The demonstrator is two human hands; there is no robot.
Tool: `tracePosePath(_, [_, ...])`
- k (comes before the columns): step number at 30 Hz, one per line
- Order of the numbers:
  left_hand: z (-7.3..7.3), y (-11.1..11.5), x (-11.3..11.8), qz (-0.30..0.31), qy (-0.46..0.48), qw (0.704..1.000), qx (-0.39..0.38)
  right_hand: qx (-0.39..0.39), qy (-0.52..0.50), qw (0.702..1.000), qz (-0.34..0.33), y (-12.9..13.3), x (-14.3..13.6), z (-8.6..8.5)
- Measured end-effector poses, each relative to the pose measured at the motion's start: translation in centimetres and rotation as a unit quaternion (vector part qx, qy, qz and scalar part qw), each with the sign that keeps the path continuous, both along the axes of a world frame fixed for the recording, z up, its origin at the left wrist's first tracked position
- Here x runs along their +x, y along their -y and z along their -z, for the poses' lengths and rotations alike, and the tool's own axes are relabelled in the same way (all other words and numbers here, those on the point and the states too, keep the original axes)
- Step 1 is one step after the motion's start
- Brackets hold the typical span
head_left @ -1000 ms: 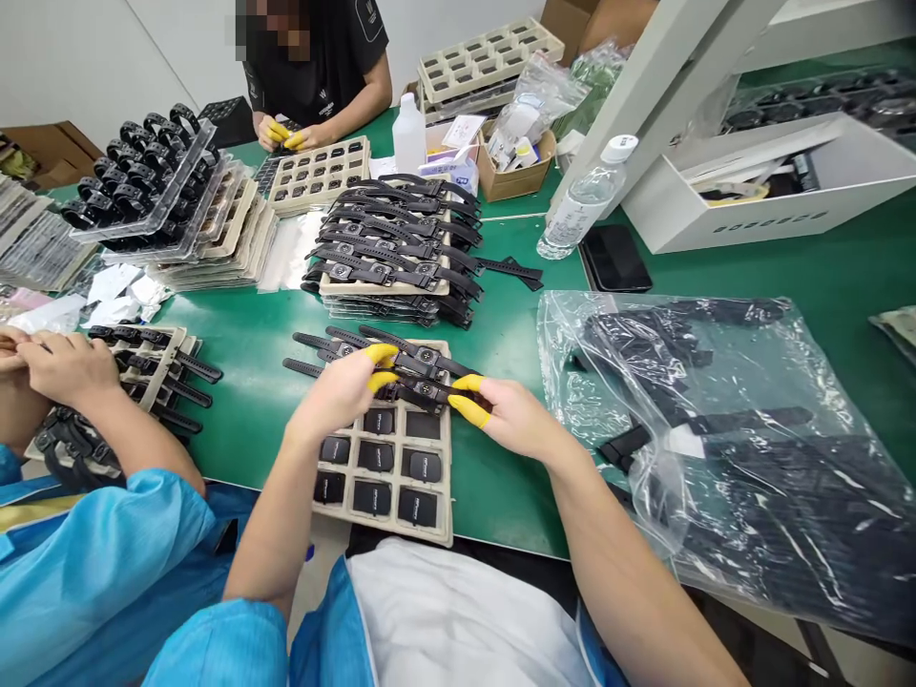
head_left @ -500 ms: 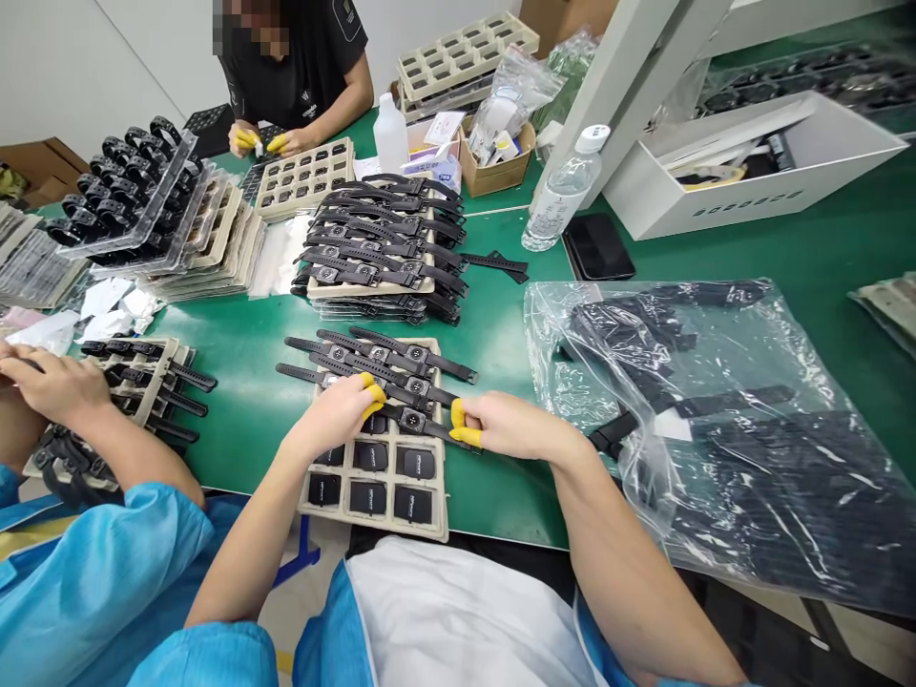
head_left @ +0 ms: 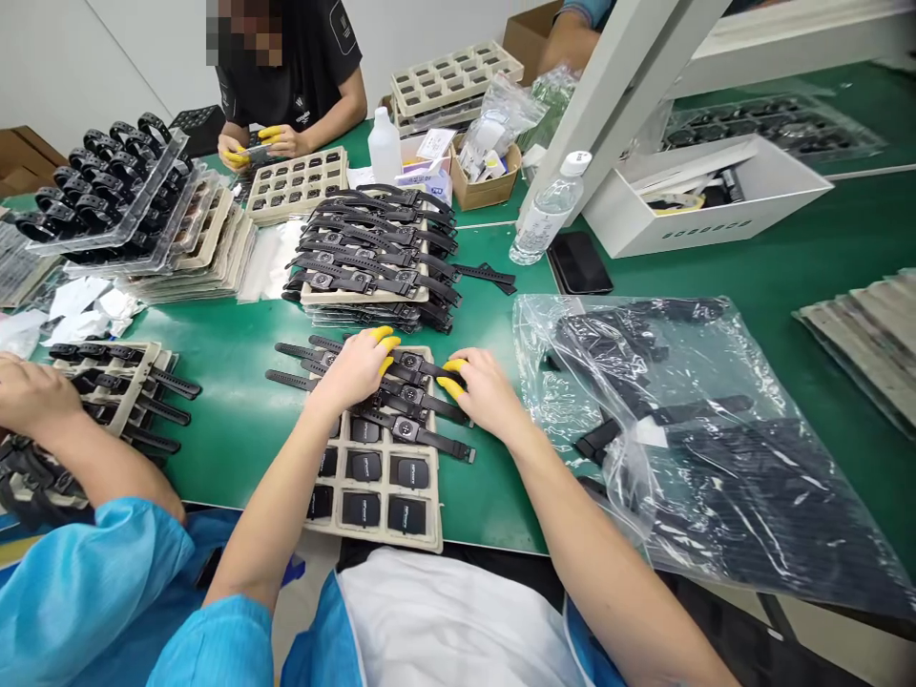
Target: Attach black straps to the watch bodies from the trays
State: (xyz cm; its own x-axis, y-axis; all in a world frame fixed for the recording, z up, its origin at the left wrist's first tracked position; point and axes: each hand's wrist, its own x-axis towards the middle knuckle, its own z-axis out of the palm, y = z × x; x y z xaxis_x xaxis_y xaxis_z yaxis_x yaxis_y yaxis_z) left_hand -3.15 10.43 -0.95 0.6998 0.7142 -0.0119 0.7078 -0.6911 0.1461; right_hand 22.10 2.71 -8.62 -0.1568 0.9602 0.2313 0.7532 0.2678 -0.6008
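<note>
Two hands, left hand (head_left: pixel 356 367) and right hand (head_left: pixel 481 389), palms down on watches (head_left: pixel 407 396).

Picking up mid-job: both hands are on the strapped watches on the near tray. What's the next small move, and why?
Probably reach for a strapless watch body in the tray. The left hand and right hand rest flat on the strapped watches in the far rows, seemingly gripping nothing, while the near rows hold bare bodies.

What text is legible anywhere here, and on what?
Nothing reads clearly.
Watch modules in the tray: small white print, too small to read.
Black shirt: chest logo, blurred.
White box: row of marks on its front, unreadable.
Small boxes by the bottle: print blurred.
</note>
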Motion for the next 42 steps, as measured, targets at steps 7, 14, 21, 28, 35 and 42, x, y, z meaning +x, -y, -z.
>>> tracePosePath(7, [-0.1, -2.5, -0.1, 0.001, -0.045, 0.999, 0.0, -0.002, -0.07, 0.997, 0.026, -0.1, -0.2, -0.1])
tracePosePath(14, [-1.9, -1.9, 0.0, 0.003, 0.002, 1.0, -0.022, -0.011, -0.204, 0.973, 0.108, 0.0, 0.0, -0.8])
tracePosePath(21, [-2.9, -2.0, -0.1, -0.003, 0.007, 0.999, -0.043, -0.057, -0.288, 0.947, 0.128, 0.0, 0.1, -0.9])
tracePosePath(28, [0.2, -4.1, -0.1, -0.002, -0.031, 0.999, -0.03, -0.064, -0.146, 0.985, 0.073, 0.1, -0.5, 0.1])
tracePosePath(35, [0.1, -3.0, -3.0, -0.038, -0.013, 0.999, 0.017, -0.088, -0.105, 0.989, 0.058, 0.4, -0.5, 0.2])
tracePosePath(42, [0.0, -4.2, -7.2, -0.048, -0.06, 0.997, 0.004, -0.096, -0.077, 0.992, 0.04, 0.5, -1.0, 0.0])
